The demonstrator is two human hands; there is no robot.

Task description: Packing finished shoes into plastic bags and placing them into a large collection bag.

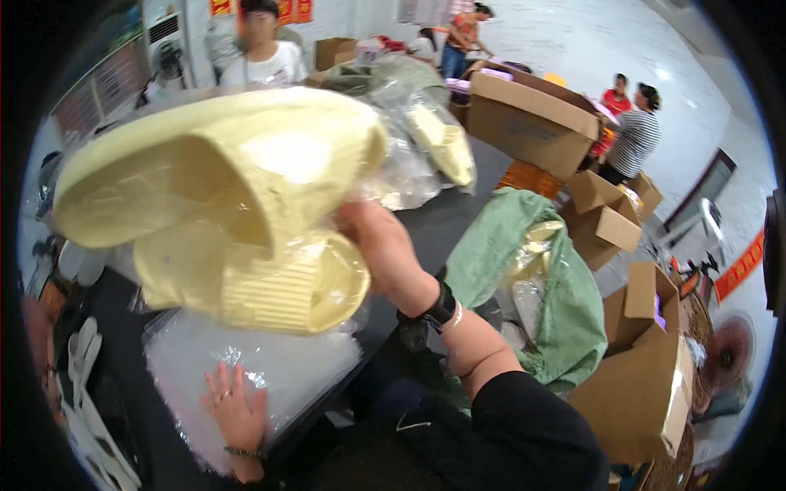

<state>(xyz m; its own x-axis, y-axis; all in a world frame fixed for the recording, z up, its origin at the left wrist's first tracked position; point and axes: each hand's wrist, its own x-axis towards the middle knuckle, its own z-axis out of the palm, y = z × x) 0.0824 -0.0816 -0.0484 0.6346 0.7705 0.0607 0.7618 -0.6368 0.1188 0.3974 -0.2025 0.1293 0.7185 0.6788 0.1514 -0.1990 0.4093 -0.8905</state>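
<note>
A pair of pale yellow slippers in a clear plastic bag is raised close in front of me, above the dark table. My right hand, with a black watch on its wrist, grips the bagged slippers at their right side; its fingertips are hidden behind them. Below them lies a stack of clear plastic bags. Flat on that stack rests my left hand, fingers spread and holding nothing.
More bagged yellow slippers lie farther back on the table. White slippers sit at the left. To my right are a green woven sack with bagged footwear and several cardboard boxes. A person faces me across the table; others stand farther back.
</note>
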